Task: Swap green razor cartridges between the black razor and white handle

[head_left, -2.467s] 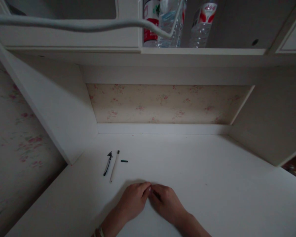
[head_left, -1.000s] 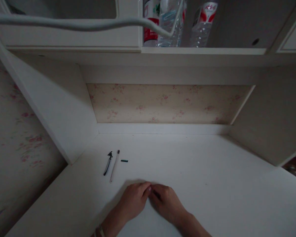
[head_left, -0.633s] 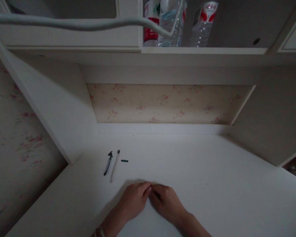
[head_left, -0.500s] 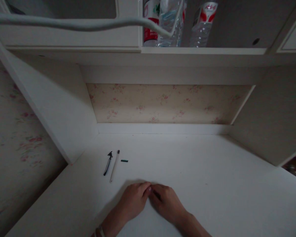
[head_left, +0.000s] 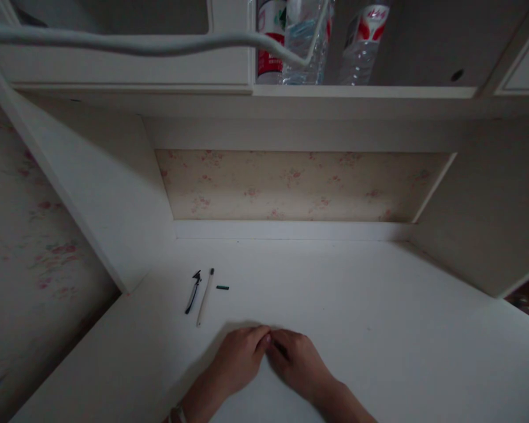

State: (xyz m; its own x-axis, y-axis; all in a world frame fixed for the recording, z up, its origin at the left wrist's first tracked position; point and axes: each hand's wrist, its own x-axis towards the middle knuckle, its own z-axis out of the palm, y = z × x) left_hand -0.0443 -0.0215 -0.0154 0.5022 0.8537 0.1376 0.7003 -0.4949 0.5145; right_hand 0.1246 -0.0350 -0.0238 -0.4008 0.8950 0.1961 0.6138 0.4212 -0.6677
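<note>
My left hand (head_left: 241,357) and my right hand (head_left: 296,359) rest on the white desk with curled fingers, their fingertips meeting. Both are closed; whatever is between the fingers, if anything, is hidden. Left of them and farther back lie a black-and-clear razor (head_left: 193,295), a pale toothbrush (head_left: 205,299) with a dark head, and a short dark green strip (head_left: 223,287). The toothbrush is the nearest of these to my left hand, and neither hand touches any of them.
The white desk (head_left: 357,282) has side panels left and right. Above it, an open shelf (head_left: 361,91) holds several plastic bottles (head_left: 365,44). A pale curved bar (head_left: 158,44) crosses in front of the upper cabinet.
</note>
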